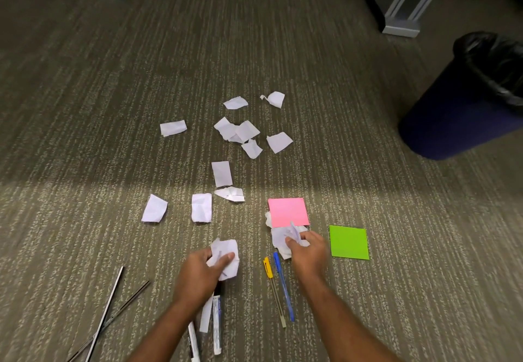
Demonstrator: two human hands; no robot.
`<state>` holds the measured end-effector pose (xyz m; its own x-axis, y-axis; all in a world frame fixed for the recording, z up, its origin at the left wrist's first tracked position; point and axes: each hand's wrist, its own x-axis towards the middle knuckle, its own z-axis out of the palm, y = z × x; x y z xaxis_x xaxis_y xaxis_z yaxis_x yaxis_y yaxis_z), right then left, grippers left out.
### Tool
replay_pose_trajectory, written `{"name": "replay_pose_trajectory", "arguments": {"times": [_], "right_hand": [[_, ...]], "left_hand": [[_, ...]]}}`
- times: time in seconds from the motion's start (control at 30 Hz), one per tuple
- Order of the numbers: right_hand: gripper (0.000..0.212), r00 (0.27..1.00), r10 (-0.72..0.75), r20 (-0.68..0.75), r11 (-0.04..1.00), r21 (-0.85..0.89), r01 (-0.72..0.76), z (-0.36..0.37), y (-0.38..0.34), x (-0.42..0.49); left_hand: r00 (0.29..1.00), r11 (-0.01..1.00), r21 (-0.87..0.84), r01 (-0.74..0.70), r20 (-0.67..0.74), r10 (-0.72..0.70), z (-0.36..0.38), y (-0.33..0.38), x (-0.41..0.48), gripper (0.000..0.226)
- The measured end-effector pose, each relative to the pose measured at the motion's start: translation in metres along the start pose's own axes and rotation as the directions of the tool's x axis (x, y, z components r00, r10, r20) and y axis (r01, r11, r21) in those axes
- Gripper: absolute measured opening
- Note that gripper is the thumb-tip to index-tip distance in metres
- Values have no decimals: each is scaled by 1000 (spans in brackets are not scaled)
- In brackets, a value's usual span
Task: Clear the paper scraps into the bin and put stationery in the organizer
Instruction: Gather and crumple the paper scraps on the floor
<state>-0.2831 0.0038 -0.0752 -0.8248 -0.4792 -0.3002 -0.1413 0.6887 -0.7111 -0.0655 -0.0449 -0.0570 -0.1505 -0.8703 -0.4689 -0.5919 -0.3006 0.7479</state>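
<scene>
Scraps [221, 174] strewn ahead on carpet [85, 135]; pens [283, 288] between arms; bin [464, 112] far right

white marker [217, 323] label print, too blurred to read

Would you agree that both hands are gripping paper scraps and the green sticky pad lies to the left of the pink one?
Not quite: the head view shows the green pad to the right of the pink pad. The rest holds: the left hand and right hand each grip paper scraps.
</scene>
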Motion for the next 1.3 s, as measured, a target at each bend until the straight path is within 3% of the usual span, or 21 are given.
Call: {"name": "replay_pose_trajectory", "arguments": {"times": [0.1,0.13,0.23,0.3,0.4,0.53,0.7,0.9,1.07,1.3], "right_hand": [[13,996,36,82,998,-58,-32,0,-4,4],[11,992,53,114,998,-23,-50,-1,-4,4],[29,989,81,126,994,64,-89,-2,-2,1],[13,965,181,192,942,249,-226,-4,-4,-1],[21,850,319,420,780,393,-487,-12,-8,-7],[46,728,245,640,672,429,-604,-23,-20,-8],[50,636,85,767,679,422,-600,-26,-41,-9],[45,659,35,752,764,404,-502,-20,-53,-17],[43,661,47,749,783,384,-490,-20,-49,-20],[52,673,53,738,790,381,-480,-15,-52,-22]], "left_hand": [[998,1000,-11,16,-55,-17,-4,-4,5,34],[997,1000,-10,21,-71,-22,-5,-6,6,37],[992,999,-30,38,-120,-42,-8,-11,9,38],[987,994,-90,61,-144,-73,-12,-11,14,34],[970,983,-163,88,-211,-122,-22,-10,24,31],[958,967,-241,82,-249,-143,-32,-8,39,34],[953,959,-274,74,-265,-150,-33,-1,56,38],[922,966,-238,99,-342,-179,-28,7,81,52],[926,968,-213,133,-322,-198,-16,11,96,40],[916,970,-94,226,-318,-245,-9,15,106,47]]}}
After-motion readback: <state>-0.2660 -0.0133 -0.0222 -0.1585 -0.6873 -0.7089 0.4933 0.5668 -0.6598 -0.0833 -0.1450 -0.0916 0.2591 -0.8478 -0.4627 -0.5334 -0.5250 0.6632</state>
